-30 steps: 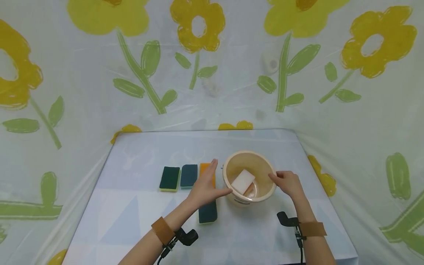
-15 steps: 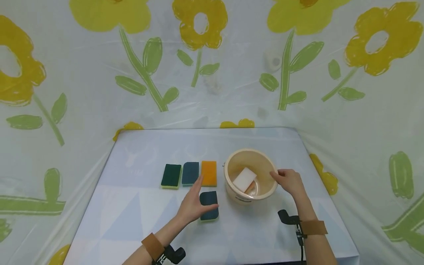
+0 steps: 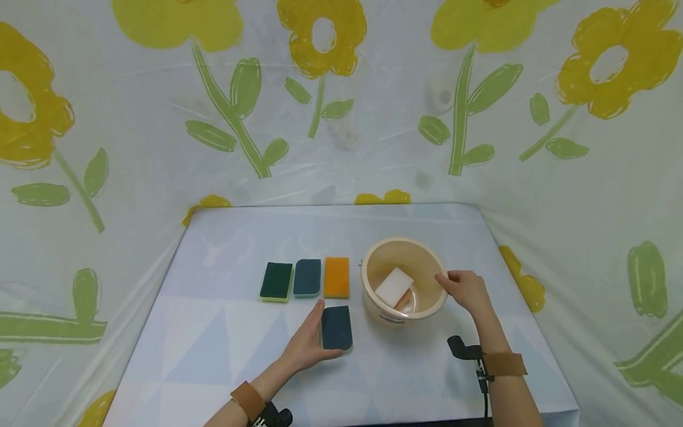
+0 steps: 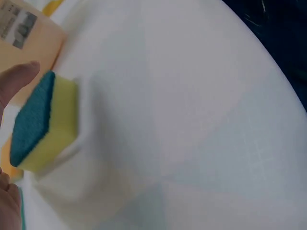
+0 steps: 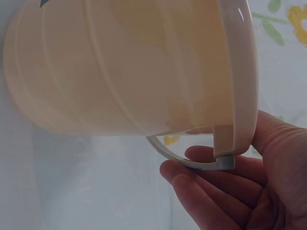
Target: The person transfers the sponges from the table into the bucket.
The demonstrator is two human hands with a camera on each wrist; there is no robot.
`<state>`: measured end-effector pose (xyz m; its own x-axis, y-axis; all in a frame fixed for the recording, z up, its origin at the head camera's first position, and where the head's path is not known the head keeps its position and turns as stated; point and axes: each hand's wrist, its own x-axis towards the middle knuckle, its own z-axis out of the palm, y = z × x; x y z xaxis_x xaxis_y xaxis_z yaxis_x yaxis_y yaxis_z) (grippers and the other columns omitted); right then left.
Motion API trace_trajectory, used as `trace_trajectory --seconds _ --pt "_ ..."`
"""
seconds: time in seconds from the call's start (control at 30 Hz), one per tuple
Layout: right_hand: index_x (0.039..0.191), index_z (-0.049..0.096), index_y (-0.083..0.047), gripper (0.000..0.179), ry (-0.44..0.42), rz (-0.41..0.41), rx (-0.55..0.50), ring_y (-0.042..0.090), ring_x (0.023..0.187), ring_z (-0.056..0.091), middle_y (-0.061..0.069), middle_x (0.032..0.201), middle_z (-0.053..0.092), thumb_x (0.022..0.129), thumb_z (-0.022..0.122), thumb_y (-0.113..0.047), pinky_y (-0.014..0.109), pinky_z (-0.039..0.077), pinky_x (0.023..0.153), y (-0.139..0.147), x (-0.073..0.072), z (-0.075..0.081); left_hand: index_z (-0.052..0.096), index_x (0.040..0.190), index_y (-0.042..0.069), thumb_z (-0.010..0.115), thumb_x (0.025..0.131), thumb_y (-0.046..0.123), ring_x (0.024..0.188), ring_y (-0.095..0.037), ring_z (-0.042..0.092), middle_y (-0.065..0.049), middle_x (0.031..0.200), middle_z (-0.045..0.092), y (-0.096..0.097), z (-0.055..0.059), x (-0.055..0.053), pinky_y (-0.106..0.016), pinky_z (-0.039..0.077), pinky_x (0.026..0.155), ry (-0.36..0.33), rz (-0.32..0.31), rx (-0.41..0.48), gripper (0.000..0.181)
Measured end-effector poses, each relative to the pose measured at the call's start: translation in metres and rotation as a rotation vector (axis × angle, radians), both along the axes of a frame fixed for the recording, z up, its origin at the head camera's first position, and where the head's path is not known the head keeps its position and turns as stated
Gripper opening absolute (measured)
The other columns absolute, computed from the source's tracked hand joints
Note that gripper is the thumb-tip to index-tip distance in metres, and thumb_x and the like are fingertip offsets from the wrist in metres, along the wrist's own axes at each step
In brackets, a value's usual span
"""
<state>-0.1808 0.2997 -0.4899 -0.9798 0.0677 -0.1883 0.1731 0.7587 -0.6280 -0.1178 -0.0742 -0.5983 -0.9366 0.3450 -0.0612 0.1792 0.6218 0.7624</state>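
My left hand (image 3: pixel 308 346) is spread around a dark blue scouring sponge (image 3: pixel 337 328), the thumb over its near edge and the fingers by its left side. In the left wrist view the sponge (image 4: pixel 45 124) shows a blue top on a yellow body; a gap shows between its corner and the thumb (image 4: pixel 19 79). A cream bucket (image 3: pixel 380 302) stands to the right. My right hand (image 3: pixel 469 290) grips its rim at the right; the right wrist view has fingers (image 5: pixel 206 196) under the handle's end. Inside lies a white sponge (image 3: pixel 395 287), partly covering an orange thing.
Three more sponges lie in a row beyond my left hand: a dark green one (image 3: pixel 275 281), a blue one (image 3: pixel 307 277) and an orange one (image 3: pixel 337 277). The table's (image 3: pixel 224 338) near edge is just in front of me. A flowered curtain (image 3: pixel 373 160) hangs behind.
My left hand has drawn back from the bucket's left side, toward me and left, then settled around the near blue scouring sponge. The right hand keeps its hold on the rim.
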Motion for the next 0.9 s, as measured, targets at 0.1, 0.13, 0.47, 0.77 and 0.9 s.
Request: trace_trajectory --seconds 0.1,0.13,0.47,0.77,0.9 --pt "0.119 0.065 0.007 0.054 0.01 -0.002 0.008 0.034 0.097 0.063 0.017 0.098 0.071 0.096 0.057 -0.042 0.051 0.051 0.08 0.0 0.0 0.0 0.016 0.155 0.001 0.086 0.069 0.047 0.145 -0.032 0.022 -0.016 0.161 0.015 -0.002 -0.009 -0.001 -0.053 0.029 0.111 -0.01 -0.029 -0.008 0.12" --pt "0.119 0.065 0.007 0.054 0.011 -0.001 0.01 0.034 0.096 0.063 0.017 0.098 0.071 0.096 0.057 -0.042 0.051 0.051 0.08 0.0 0.0 0.0 0.015 0.155 0.002 0.086 0.068 0.047 0.145 -0.031 0.022 -0.015 0.161 0.014 -0.002 -0.011 -0.002 -0.053 0.029 0.111 -0.019 -0.037 -0.014 0.121" --pt "0.12 0.064 0.008 0.056 0.011 -0.01 -0.007 0.036 0.1 0.063 0.019 0.102 0.071 0.096 0.058 -0.042 0.053 0.051 0.081 0.001 0.001 -0.002 0.007 0.157 0.005 0.087 0.068 0.042 0.146 -0.03 0.021 -0.012 0.163 0.008 -0.002 -0.02 -0.008 -0.052 0.029 0.111 -0.064 -0.124 -0.043 0.124" --pt "0.119 0.065 0.007 0.054 0.006 -0.013 -0.006 0.036 0.099 0.063 0.019 0.101 0.071 0.096 0.058 -0.042 0.052 0.051 0.081 0.0 0.001 -0.001 0.013 0.155 0.001 0.09 0.066 0.036 0.144 -0.032 0.025 -0.016 0.161 0.016 -0.002 -0.025 -0.011 -0.05 0.029 0.112 -0.01 -0.137 -0.034 0.123" --pt "0.119 0.065 0.007 0.054 0.008 -0.015 -0.007 0.036 0.098 0.063 0.019 0.101 0.07 0.096 0.058 -0.041 0.052 0.051 0.081 0.0 0.001 0.0 0.017 0.154 -0.001 0.091 0.065 0.034 0.141 -0.034 0.029 -0.02 0.158 0.023 -0.003 -0.025 -0.013 -0.052 0.032 0.109 0.016 -0.14 -0.012 0.12"
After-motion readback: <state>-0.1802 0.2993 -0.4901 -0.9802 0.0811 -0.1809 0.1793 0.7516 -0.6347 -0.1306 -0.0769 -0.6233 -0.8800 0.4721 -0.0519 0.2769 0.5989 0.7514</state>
